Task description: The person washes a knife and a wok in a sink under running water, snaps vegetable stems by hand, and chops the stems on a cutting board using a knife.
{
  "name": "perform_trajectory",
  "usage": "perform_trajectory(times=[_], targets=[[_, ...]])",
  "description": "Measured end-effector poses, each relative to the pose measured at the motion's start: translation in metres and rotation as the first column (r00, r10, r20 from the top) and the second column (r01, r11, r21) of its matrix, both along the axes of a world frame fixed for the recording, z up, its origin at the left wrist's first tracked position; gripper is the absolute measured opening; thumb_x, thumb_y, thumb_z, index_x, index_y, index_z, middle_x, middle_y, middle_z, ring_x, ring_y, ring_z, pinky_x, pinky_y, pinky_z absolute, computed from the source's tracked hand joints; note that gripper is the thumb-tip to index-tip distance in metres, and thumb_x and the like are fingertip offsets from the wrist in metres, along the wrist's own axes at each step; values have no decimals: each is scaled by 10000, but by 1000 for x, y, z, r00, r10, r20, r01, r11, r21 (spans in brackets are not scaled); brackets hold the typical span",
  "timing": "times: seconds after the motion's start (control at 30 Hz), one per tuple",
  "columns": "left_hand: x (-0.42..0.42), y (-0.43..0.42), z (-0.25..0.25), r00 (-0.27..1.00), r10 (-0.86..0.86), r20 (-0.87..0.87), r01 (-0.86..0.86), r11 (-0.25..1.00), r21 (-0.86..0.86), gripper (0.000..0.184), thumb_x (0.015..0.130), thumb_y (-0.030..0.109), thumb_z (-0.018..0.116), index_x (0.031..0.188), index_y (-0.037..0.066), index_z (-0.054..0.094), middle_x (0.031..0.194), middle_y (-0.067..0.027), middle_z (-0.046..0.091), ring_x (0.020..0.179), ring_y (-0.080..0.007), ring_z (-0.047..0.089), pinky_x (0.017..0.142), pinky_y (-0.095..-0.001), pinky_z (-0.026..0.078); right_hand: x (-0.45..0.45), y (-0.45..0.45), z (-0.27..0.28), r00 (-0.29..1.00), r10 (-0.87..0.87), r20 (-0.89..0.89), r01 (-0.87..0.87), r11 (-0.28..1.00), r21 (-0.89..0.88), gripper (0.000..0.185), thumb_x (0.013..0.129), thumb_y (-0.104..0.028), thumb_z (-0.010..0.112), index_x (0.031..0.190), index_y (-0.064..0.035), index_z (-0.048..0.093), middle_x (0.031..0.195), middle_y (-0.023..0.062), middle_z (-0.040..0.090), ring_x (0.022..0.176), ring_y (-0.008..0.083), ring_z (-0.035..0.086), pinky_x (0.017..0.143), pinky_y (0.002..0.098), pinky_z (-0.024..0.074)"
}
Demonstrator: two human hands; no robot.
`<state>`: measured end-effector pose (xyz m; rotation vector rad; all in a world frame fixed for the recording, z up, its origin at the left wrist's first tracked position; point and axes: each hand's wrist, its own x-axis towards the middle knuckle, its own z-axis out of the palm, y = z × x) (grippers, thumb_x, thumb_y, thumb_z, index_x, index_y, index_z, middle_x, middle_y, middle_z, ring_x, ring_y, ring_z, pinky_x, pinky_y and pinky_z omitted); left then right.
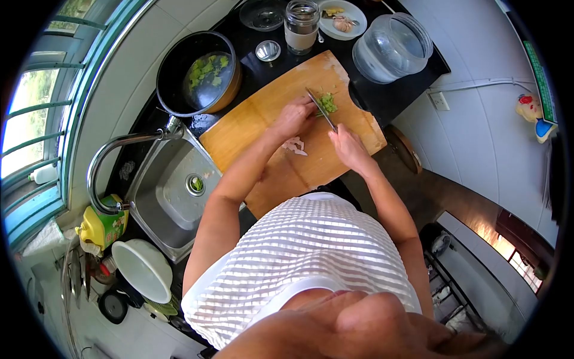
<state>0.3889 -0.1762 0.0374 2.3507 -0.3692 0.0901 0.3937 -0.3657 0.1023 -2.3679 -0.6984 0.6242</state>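
Observation:
A wooden cutting board [239, 143] lies across the counter. My right hand [350, 148] is closed round the handle of a knife [323, 109], whose blade points up and to the left. My left hand [296, 115] rests on the board left of the blade, its fingers bent against green stalks that are mostly hidden under them. Chopped greens [327, 103] lie beside the blade at its far side. Pale sliced pieces [295, 145] sit on the board nearer to me, below my left hand.
Left of the board stand a pot [234, 90] with greens in water and a steel sink [161, 200] with a curved tap [95, 161]. Behind are a glass jar [302, 27], a small metal lid [268, 51], a plate with garlic [357, 31] and a large clear jar [391, 48].

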Motion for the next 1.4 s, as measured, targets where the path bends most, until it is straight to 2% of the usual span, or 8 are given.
perform_trajectory(times=[0.17,0.23,0.67,0.87,1.07,1.17,1.23,1.4], targets=[[0,-2,3,1000,-4,-15,4,1000,10,231,634,44,599,865,44,594,873,-123,560,835,-297,537,722,-355,453,1,2,8,999,1,-51,-2,1000,-10,285,874,-243,423,828,38,411,740,285,517,722,455,492,615,498,372],[-3,-6,0,992,81,96,-71,992,-104,206,630,42,590,836,31,589,856,-126,557,789,-298,543,694,-352,458,-5,1,18,994,-17,-107,12,999,-43,288,875,-244,419,825,39,417,764,285,517,736,451,492,620,496,370],[1,-2,-8,994,66,88,-60,995,-74,71,636,56,578,683,16,544,736,-109,532,728,-278,541,636,-347,456,7,3,0,994,-36,-104,40,999,37,318,874,-266,412,799,43,422,713,291,520,736,458,501,614,503,375],[-8,-2,-10,992,65,105,-60,997,-57,99,646,64,602,722,29,549,775,-108,536,740,-276,544,646,-337,457,1,2,19,947,-110,-301,105,994,-31,331,873,-273,412,815,52,438,813,303,514,815,444,494,689,484,376],[-7,-2,-8,996,69,64,-65,996,-59,135,635,65,625,742,38,549,799,-103,534,772,-272,536,661,-336,449,6,1,-5,971,-73,-227,78,997,15,351,875,-276,407,804,67,444,816,307,512,817,445,493,690,473,379],[-14,2,12,977,118,179,-98,988,-116,180,619,59,646,770,47,550,826,-99,534,806,-277,525,683,-345,440,5,0,-7,977,-71,-200,80,996,41,352,875,-275,408,792,66,439,795,305,512,797,451,492,680,477,378],[-20,3,16,982,104,157,-100,995,-28,205,609,59,658,781,49,546,849,-102,533,821,-283,515,688,-356,432,6,-1,-12,981,-48,-186,63,995,80,351,875,-275,407,787,63,440,778,304,511,784,453,491,674,484,377],[-16,5,-3,995,-3,98,5,1000,-24,175,617,64,636,762,40,542,813,-105,518,791,-284,507,675,-366,423,4,0,-10,985,-63,-161,75,995,67,344,873,-274,415,790,59,438,769,303,515,776,453,494,665,496,373]])
